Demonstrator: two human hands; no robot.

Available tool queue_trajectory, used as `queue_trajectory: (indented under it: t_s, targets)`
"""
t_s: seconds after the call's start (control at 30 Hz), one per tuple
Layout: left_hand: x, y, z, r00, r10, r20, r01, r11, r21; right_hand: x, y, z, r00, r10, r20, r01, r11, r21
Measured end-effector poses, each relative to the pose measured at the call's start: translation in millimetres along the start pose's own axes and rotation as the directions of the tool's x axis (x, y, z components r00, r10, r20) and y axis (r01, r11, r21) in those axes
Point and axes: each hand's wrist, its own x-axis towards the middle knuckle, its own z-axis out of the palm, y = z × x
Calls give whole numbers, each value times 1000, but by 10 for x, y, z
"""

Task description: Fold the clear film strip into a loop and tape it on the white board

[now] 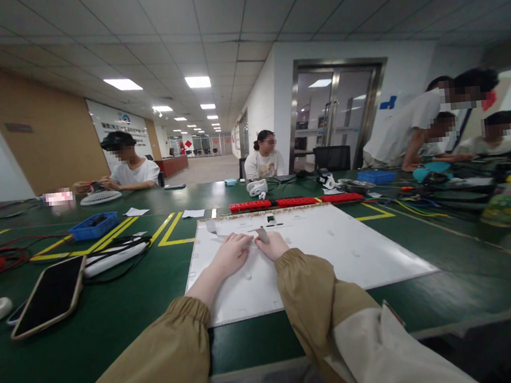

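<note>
A large white panel [354, 248] lies flat on the green table, with small marks and cut-outs along its far edge. My left hand [234, 253] rests over the panel, its fingers bent together near my right hand; whatever lies under the fingertips is hidden. My right hand [272, 246] is closed on a small grey strip [263, 234] that sticks up between thumb and fingers. Another small grey piece [211, 226] stands at the panel's far left corner, beyond my left hand.
To the left are a phone [50, 296], a white power strip [116, 257] with black cable and a blue tray [94, 226]. Red strips [296, 201] lie behind the panel. Cables and a blue tray [376, 177] are at right. Several people are around the table.
</note>
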Motion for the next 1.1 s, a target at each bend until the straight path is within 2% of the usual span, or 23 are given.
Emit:
queue_trajectory:
  t_s: [0.23,0.73,1.1]
  targets:
    - [0,-29,17,1000,8,-8,-9,996,-91,-40,-53,-43,997,-72,-17,72,997,41]
    - [-5,-25,12,999,37,8,-36,993,-109,-62,-97,-71,999,-29,17,26,993,119]
    - [6,28,-14,998,3,70,-7,998,57,-70,-100,-66,1000,-12,12,10,990,137]
